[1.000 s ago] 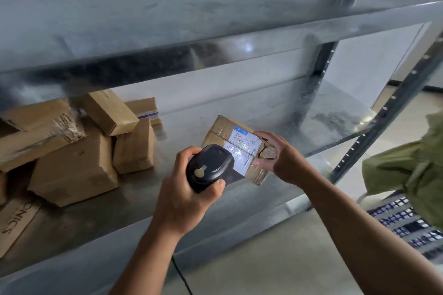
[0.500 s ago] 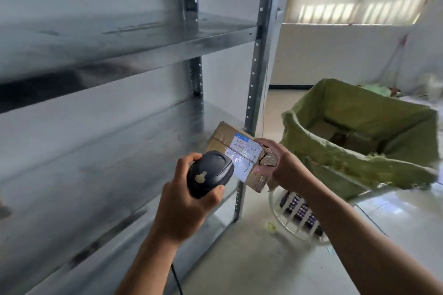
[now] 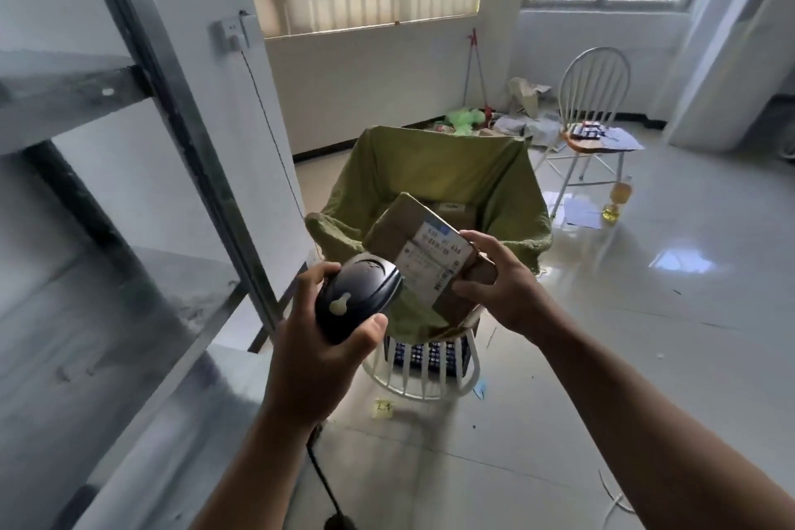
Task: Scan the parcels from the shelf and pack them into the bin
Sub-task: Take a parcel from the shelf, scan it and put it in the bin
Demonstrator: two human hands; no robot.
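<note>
Your left hand (image 3: 320,353) grips the black scanner (image 3: 357,301), fingers wrapped round the body, thumb along its near side. The scanner's cable (image 3: 322,482) drops down from your wrist toward the floor.

Your right hand (image 3: 503,293) holds the parcel (image 3: 400,232) at its right end, thumb on the top edge and fingers curled onto the near face. The parcel is a brown cardboard box, tilted, with its far end higher. Its white label (image 3: 432,260) faces you.

The scanner's head sits just beside the label's left edge and overlaps the parcel's near-left corner from this view. I can't tell whether they touch. The parcel is between your two hands, closer to the right.

The parcel is in the air over the near rim of the bin (image 3: 430,164), not inside it. The bin is lined with green cloth and sits on a white slatted frame (image 3: 423,370). At least one more box (image 3: 451,209) lies at the bottom of the bin, past the held parcel.

The metal shelf (image 3: 107,314) is to your left, well apart from the parcel.
</note>
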